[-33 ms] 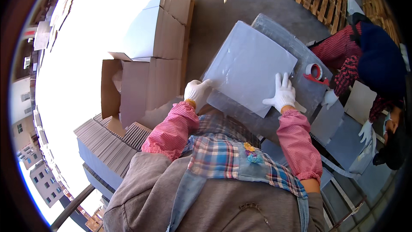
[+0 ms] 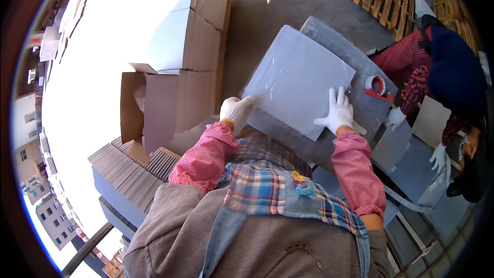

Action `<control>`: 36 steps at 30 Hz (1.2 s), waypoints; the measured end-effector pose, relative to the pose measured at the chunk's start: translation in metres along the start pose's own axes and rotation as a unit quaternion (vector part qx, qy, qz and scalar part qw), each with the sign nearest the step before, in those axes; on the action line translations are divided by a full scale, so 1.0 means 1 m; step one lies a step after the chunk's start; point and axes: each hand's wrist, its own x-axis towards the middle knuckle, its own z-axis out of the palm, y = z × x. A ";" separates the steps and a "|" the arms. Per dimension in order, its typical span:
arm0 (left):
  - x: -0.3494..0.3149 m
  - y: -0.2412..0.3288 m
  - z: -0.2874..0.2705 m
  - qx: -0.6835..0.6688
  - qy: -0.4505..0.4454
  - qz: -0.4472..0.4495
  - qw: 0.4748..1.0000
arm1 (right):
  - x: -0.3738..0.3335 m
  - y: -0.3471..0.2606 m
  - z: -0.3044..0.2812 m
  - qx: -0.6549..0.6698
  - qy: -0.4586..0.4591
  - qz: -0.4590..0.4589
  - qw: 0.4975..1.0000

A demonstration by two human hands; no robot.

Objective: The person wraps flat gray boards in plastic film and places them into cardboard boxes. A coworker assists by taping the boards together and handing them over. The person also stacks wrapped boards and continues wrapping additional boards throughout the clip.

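A flat, square, light grey package (image 2: 298,80) with shiny clear tape or film at its edges lies on a grey worktop (image 2: 368,72). My left hand (image 2: 235,109), in a white glove, is closed at the package's left corner, its fingertips partly hidden there. My right hand (image 2: 338,110), also gloved in white, lies flat with fingers spread on the package's right part, near the edge. To the right of it, a red tape dispenser (image 2: 379,87) with a roll of tape rests on the worktop.
Cardboard boxes (image 2: 198,90) stand at the left, one with open flaps, beside stacked cardboard sheets (image 2: 126,175). At the right a co-worker in a red checked sleeve (image 2: 414,90) and white gloves handles grey boards (image 2: 406,157). Wooden pallets (image 2: 386,2) lie at the far right.
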 end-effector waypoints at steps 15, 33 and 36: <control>0.041 -0.031 0.011 -0.001 0.060 0.131 0.990 | -0.003 -0.014 -0.008 0.050 0.025 0.020 0.998; 0.062 0.042 0.173 0.403 0.068 0.636 0.654 | -0.012 -0.007 -0.015 0.086 0.043 0.075 0.993; 0.056 0.066 0.197 0.444 0.033 0.607 0.659 | -0.009 -0.004 -0.006 0.103 0.047 0.071 0.991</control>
